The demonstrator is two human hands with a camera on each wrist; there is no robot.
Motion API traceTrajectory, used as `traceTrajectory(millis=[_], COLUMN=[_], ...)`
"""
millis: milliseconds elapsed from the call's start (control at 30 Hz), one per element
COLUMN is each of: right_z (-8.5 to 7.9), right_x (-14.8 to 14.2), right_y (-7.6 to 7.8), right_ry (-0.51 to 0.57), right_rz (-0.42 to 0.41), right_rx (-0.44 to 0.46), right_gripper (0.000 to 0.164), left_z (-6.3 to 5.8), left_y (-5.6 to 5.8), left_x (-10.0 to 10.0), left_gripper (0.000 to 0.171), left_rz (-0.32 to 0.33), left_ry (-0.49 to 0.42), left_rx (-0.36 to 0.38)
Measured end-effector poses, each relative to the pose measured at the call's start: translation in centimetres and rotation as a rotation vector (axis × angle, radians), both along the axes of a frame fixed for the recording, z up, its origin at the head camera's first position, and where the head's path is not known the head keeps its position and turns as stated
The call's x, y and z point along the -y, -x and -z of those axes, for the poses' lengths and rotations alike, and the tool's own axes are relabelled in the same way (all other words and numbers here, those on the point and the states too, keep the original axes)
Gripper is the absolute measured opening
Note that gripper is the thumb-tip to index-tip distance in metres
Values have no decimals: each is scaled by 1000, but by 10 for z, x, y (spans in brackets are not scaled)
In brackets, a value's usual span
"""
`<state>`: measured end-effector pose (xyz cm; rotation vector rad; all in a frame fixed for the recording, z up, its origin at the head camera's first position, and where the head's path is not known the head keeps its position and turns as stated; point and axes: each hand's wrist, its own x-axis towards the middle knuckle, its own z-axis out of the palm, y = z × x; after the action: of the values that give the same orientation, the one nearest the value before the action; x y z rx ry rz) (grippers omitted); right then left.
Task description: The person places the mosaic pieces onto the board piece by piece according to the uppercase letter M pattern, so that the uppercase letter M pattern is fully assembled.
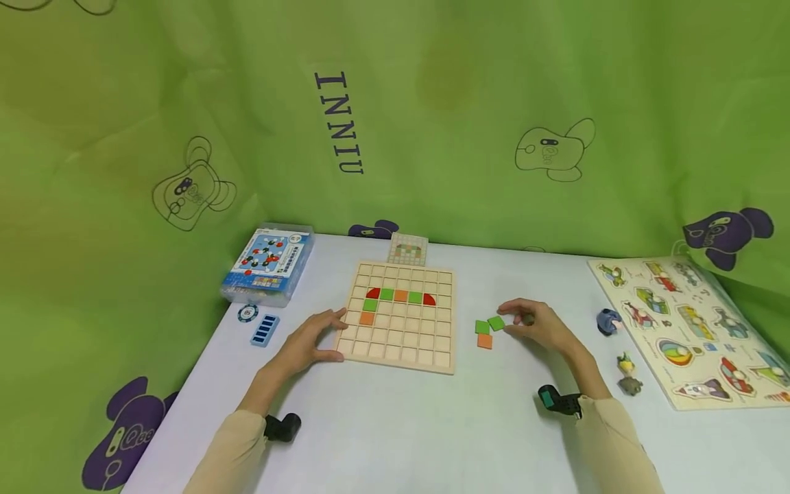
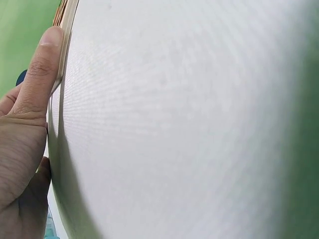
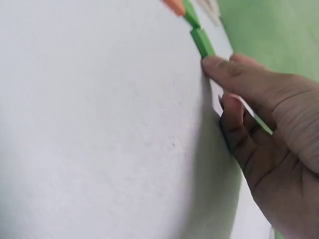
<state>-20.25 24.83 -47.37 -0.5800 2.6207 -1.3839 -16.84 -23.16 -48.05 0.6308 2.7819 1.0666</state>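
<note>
A wooden grid board [image 1: 410, 331] lies on the table in the head view. Across its upper part runs a row of red quarter-round, green and orange pieces, with a green and an orange square [image 1: 367, 318] below at the left. My left hand [image 1: 311, 337] rests at the board's near left corner, fingers along the left edge and a straight thumb on the front edge. To the right of the board, my right hand [image 1: 538, 324] has its thumb tip touching a green square tile [image 1: 496, 323]. Beside that tile lie another green tile [image 1: 482, 327] and an orange tile [image 1: 485, 341].
A pattern card [image 1: 408, 249] lies behind the board. At left are a boxed set [image 1: 267, 264], a round chip [image 1: 247, 313] and a blue striped tile [image 1: 265, 330]. A picture puzzle board [image 1: 697, 336] and small figures [image 1: 608, 321] lie at right.
</note>
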Motion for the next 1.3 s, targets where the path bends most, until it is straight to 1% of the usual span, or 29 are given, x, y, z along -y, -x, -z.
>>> traceTrajectory(millis=[133, 267, 367, 500, 600, 867, 967, 1100, 1300], right_z=[-1, -1, 1, 3, 3, -2, -4, -6, -8], right_x=[-1, 0, 0, 1, 4, 18, 25, 37, 61], right_y=[5, 2, -2, -9, -13, -19, -20, -18, -14], right_ry=[-14, -4, 50, 147, 187, 245, 240, 242, 272], right_rz=[-14, 7, 73, 192, 262, 412, 452, 480, 478], right_rx=[25, 29, 34, 66, 83, 129, 148, 180, 195], right_gripper=[29, 29, 30, 34, 35, 38, 40, 41, 39], left_z=[0, 1, 2, 3, 3, -1, -2, -1, -1], left_y=[-1, -1, -1, -1, -1, -2, -1, -1, -1], left_x=[0, 0, 0, 0, 0, -1, -1, -1, -1], left_gripper=[56, 57, 57, 57, 56, 56, 56, 56, 56], left_rz=[1, 6, 2, 3, 2, 1, 1, 2, -5], left_ry=[-1, -8, -9, -1, -1, 3, 2, 10, 8], left_rx=[1, -14, -10, -7, -8, -13, -12, -15, -7])
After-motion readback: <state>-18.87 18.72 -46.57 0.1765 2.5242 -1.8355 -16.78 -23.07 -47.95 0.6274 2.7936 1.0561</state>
